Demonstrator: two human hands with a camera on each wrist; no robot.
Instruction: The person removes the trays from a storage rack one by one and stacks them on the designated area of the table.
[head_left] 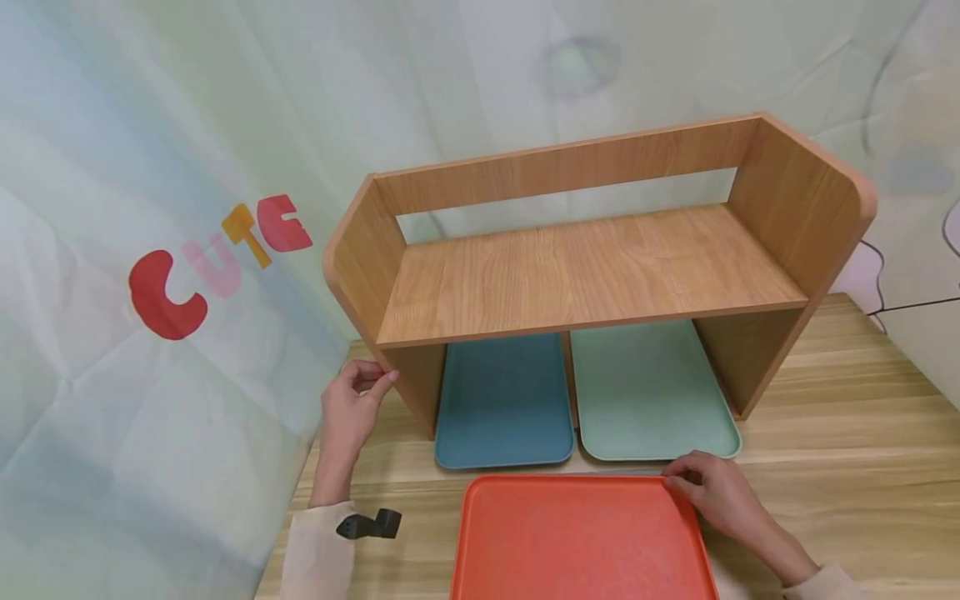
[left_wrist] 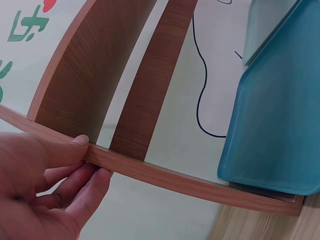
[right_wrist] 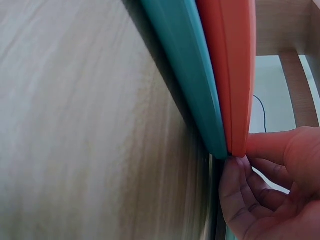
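Observation:
A wooden desk shelf (head_left: 585, 275) stands on the table. My left hand (head_left: 352, 412) pinches the front edge of its left side panel (left_wrist: 165, 180), thumb on one face and fingers on the other. My right hand (head_left: 716, 492) pinches the far right corner of a red tray (head_left: 585, 542) in front of the shelf. In the right wrist view, a teal tray (right_wrist: 185, 65) lies right under the red one, and the fingertips are at the corner of the stack. Beneath the shelf board lie a blue tray (head_left: 502, 408) on the left and a pale green tray (head_left: 645, 392) on the right.
The wood-grain table (head_left: 847, 433) extends on both sides of the shelf. A printed curtain (head_left: 187, 417) with coloured letters hangs at the left and behind. A black device (head_left: 369, 524) is strapped to the left wrist.

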